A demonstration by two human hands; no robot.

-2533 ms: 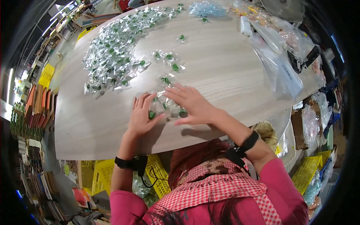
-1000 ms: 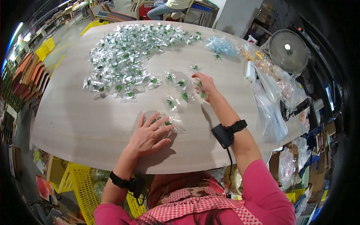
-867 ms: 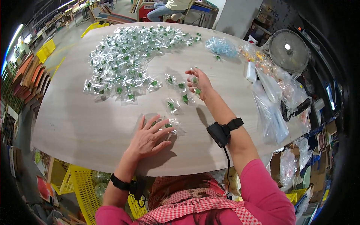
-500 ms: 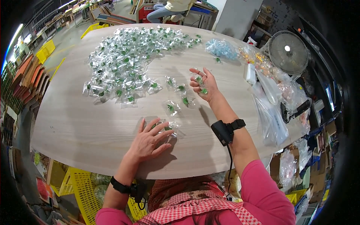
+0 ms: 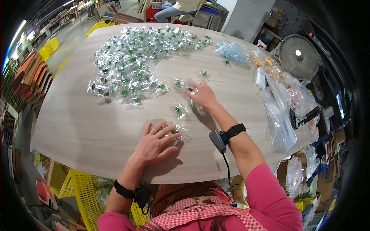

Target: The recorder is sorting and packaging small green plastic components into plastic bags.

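Note:
My left hand (image 5: 155,143) lies palm down near the table's front edge, fingers spread over small clear packets (image 5: 175,131) with green pieces inside. My right hand (image 5: 202,95) is palm down farther off, its fingers bent and closed on a similar clear packet (image 5: 190,90). Whatever is under its palm is hidden. Close by are a packet (image 5: 178,82) left of its fingertips, another packet (image 5: 178,111) between the two hands, and a third packet (image 5: 204,74) just beyond the right hand. A broad pile of such packets (image 5: 131,61) covers the far left of the table.
The pale wooden table (image 5: 84,134) has a curved edge. At its right lie a bundle of blue plastic (image 5: 231,52), clear bags (image 5: 279,119) and a white bottle (image 5: 260,78). A fan (image 5: 298,56) stands beyond. Yellow crates (image 5: 86,192) sit below the front edge.
My right hand has turned from palm up to palm down and come down leftward onto the packets. A packet now shows on the table where its fingers were. My left hand stays put.

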